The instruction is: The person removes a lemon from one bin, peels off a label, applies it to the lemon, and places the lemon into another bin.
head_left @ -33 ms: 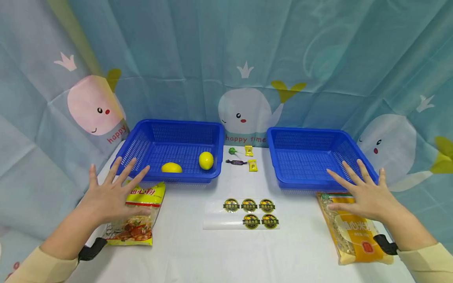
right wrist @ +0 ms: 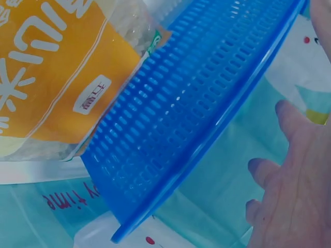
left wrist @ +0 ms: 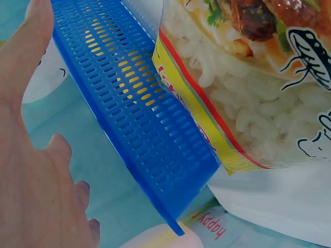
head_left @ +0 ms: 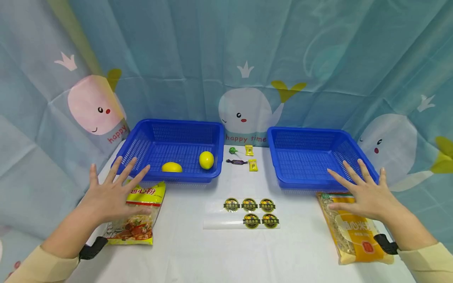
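Observation:
In the head view my left hand (head_left: 109, 194) hovers with fingers spread above a yellow-and-clear pasta bag (head_left: 136, 220), holding nothing. My right hand (head_left: 368, 196) is spread likewise over an orange pasta bag (head_left: 364, 239) at the right. Behind the left hand stands a blue basket (head_left: 184, 179) with two lemons, one lemon (head_left: 206, 160) at its right side and another lemon (head_left: 172, 167) by the front wall. A second blue basket (head_left: 308, 182) is behind the right hand, with no items visible in it. Both wrist views show the bags beside the baskets' slotted walls.
Between the baskets lie a green lollipop (head_left: 233, 150), a dark wrapped candy (head_left: 236, 162) and two yellow candies, one yellow candy (head_left: 249, 150) behind the other. A sticker sheet (head_left: 223, 222) with several round labels lies mid-table. A patterned curtain (head_left: 177, 59) hangs behind.

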`<state>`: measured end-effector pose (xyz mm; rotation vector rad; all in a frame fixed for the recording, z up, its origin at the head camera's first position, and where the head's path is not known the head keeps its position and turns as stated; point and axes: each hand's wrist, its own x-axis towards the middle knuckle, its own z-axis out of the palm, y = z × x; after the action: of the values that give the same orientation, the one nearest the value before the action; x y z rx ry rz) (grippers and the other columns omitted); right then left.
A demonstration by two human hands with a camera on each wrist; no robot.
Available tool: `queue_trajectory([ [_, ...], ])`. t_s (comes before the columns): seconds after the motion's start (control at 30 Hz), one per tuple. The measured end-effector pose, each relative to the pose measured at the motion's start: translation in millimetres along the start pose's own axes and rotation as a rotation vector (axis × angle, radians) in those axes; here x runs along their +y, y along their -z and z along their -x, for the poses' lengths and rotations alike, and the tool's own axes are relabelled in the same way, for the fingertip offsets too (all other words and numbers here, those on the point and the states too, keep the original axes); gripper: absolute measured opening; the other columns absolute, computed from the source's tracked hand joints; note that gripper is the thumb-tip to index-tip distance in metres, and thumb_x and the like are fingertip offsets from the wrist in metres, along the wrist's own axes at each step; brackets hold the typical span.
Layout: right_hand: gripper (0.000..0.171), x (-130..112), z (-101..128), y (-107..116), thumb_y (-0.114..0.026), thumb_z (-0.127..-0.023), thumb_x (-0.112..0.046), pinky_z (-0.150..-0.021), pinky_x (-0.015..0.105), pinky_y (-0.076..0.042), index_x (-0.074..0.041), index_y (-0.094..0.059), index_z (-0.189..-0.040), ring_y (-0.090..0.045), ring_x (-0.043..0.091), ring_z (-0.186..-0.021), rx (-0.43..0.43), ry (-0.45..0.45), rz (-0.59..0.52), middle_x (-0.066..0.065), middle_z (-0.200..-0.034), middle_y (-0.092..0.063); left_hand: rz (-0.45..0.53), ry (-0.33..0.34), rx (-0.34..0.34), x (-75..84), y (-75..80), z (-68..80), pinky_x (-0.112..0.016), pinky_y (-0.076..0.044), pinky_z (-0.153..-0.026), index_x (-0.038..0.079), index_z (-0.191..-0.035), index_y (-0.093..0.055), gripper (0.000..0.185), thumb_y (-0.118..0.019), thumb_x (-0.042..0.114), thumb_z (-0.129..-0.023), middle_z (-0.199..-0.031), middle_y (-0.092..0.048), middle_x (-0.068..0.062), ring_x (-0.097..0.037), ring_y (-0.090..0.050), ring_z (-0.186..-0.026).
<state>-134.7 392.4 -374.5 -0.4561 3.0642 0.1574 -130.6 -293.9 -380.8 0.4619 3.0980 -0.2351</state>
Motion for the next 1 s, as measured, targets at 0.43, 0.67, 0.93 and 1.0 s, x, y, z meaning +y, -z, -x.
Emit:
queue_trajectory([
  [0.43,0.095,-9,-4,7,-0.063,-0.090,-0.065,-0.103,0.082,0.016,-0.035,-0.010,-0.163,0.021,0.048,-0.150,0.039,-0.005,-0.174,0.020,-0.169,0.000,0.028,-0.029,0.035,2.2,7.4,-7.3,-0.074,0.027,-0.103,0.034,-0.163,-0.006,0.110,-0.047,0.090,-0.078,-0.170,-0.004,-0.014,-0.042,0.018,-0.153],
  [0.67,0.084,-45,-28,31,-0.061,-0.097,-0.052,-0.104,0.085,-0.011,-0.035,-0.011,-0.163,0.007,0.046,-0.153,0.051,-0.009,-0.485,0.018,-0.169,-0.002,0.242,-0.045,0.057,7.9,17.9,-32.4,-0.078,0.007,-0.112,0.031,-0.163,-0.017,0.083,-0.046,0.069,-0.096,-0.167,-0.020,-0.018,-0.048,-0.003,-0.153],
  [0.93,0.082,-91,-61,38,-0.060,-0.096,-0.056,-0.107,0.081,-0.020,-0.038,-0.013,-0.162,-0.014,0.050,-0.151,0.103,0.027,-0.546,0.013,-0.170,-0.012,0.376,-0.042,0.033,9.3,16.3,-68.0,-0.076,-0.007,-0.115,0.022,-0.161,-0.028,0.074,-0.039,0.065,-0.101,-0.163,-0.028,-0.021,-0.050,-0.018,-0.150],
  [1.0,0.081,-101,-67,37,-0.060,-0.097,-0.056,-0.108,0.079,-0.022,-0.038,-0.014,-0.162,-0.017,0.051,-0.150,0.114,0.039,-0.562,0.013,-0.169,-0.014,0.398,-0.047,0.039,9.7,15.5,-73.9,-0.075,-0.010,-0.115,0.021,-0.160,-0.029,0.074,-0.038,0.065,-0.101,-0.162,-0.030,-0.022,-0.049,-0.021,-0.149],
])
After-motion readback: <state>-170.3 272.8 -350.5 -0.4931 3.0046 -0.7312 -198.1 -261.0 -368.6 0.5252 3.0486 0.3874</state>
